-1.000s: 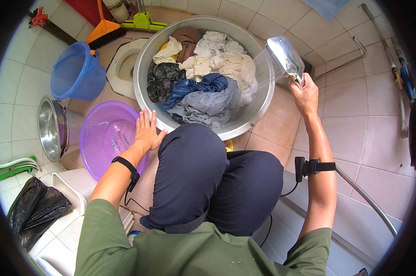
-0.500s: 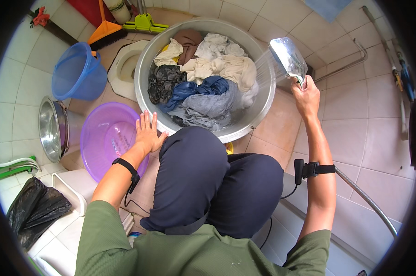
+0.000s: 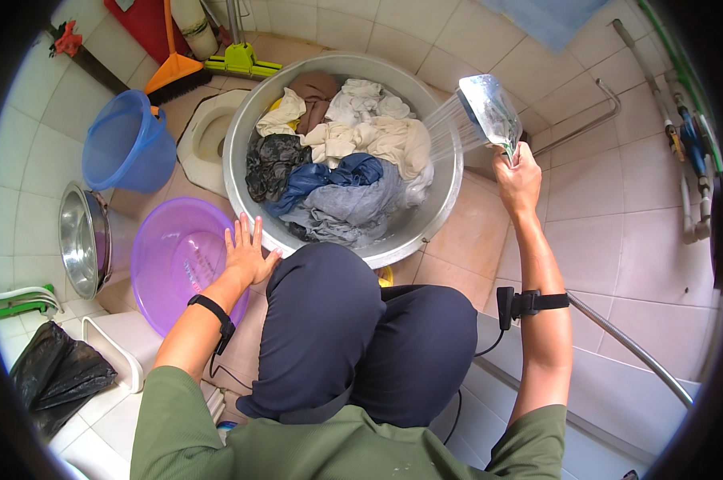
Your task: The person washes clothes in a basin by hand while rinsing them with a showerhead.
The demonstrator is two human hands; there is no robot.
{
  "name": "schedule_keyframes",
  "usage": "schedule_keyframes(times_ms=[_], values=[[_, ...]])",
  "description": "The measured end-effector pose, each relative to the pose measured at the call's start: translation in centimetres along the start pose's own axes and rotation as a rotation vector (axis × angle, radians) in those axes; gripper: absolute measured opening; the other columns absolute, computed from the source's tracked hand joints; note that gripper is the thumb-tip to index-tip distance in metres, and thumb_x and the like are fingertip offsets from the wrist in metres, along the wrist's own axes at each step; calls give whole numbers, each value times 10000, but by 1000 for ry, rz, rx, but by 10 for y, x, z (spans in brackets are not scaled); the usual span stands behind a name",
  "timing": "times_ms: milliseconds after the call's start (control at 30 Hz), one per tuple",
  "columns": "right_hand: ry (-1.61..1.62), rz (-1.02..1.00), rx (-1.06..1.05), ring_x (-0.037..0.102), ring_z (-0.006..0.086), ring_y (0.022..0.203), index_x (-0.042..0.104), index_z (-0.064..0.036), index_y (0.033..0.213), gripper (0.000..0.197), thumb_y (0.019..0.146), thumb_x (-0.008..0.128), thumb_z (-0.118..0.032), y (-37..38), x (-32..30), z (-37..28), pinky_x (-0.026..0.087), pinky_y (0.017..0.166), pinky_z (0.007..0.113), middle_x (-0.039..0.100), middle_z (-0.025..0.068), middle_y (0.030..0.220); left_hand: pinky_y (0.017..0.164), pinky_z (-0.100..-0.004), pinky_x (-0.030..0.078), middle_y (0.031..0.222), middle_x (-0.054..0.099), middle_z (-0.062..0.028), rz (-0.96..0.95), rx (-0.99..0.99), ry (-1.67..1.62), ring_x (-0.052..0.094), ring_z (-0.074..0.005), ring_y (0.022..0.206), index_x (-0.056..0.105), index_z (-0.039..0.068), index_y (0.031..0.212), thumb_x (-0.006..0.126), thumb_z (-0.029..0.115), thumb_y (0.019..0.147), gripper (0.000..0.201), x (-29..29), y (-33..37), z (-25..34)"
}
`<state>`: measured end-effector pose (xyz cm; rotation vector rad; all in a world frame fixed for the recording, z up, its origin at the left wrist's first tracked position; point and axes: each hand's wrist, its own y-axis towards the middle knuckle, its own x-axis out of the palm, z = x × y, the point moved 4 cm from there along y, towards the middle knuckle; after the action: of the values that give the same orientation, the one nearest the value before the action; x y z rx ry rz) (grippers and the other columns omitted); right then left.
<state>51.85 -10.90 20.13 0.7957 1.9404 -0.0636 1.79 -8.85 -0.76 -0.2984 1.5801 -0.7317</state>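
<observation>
My right hand (image 3: pixel 518 182) is closed round the handle of a shiny silver shower head (image 3: pixel 489 108), raised at the right of a big round metal tub (image 3: pixel 444 210). Fine jets of water stream leftward from it onto the laundry. A heap of wet cloth fills much of the tub: cream pieces (image 3: pixel 393 142), a dark blue piece (image 3: pixel 305 186), a grey-blue piece (image 3: pixel 349 200), a black piece (image 3: pixel 275 168) and a brown one (image 3: pixel 315 92). With fingers spread, my left hand (image 3: pixel 248 254) lies at the tub's near-left rim, beside a purple basin (image 3: pixel 157 272).
A blue bucket (image 3: pixel 129 144), a metal pot (image 3: pixel 81 240) and a squat toilet (image 3: pixel 197 144) stand to the left. An orange broom (image 3: pixel 173 76) and a green mop (image 3: pixel 241 60) lean behind. The shower hose (image 3: pixel 633 348) runs past my right forearm. A black bag (image 3: pixel 57 372) lies lower left.
The view has shifted a little, so the tub and laundry sit slightly lower and further left. Both hands keep their hold and place, and water still sprays from the shower head.
</observation>
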Motion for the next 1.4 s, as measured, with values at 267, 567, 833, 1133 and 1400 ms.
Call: schedule_keyframes(times_ms=[267,567,833,1133,1400], values=[[30,25,19,553,341,619,533,-43,841,221,805,641,-232,2,-4,-6,474,635,411,580,148,675,1203,-564,-42,1643,-136,-208,-31,-12,-20,-33,-375,1532,-51,114,1597,344,693,940,961,1,0,-1],[94,52,3,541,321,600,526,-39,834,229,819,635,-240,4,-3,-8,473,625,394,573,146,667,1206,-565,-23,1644,-145,-201,-37,-22,-14,-9,-382,1531,-55,119,1597,349,701,935,970,0,1,-1],[96,56,6,514,294,582,501,-31,803,248,815,644,-233,4,-2,-10,465,612,386,554,138,648,1208,-560,-21,1642,-161,-193,-59,-34,-1,-6,-382,1531,-70,129,1596,341,700,938,963,-1,0,-1],[145,10,-19,394,198,543,423,-36,730,334,824,679,-229,-1,5,-7,407,541,345,446,92,582,1209,-558,-14,1642,-162,-190,-49,-33,-13,-3,-387,1530,-71,132,1596,335,702,939,961,0,0,-1],[227,-51,-48,347,166,556,413,-28,723,426,852,727,-286,-6,14,-20,376,522,335,411,77,574,1209,-559,-8,1643,-158,-191,-48,-33,-4,5,-388,1530,-69,132,1597,332,707,938,962,2,2,-2]])
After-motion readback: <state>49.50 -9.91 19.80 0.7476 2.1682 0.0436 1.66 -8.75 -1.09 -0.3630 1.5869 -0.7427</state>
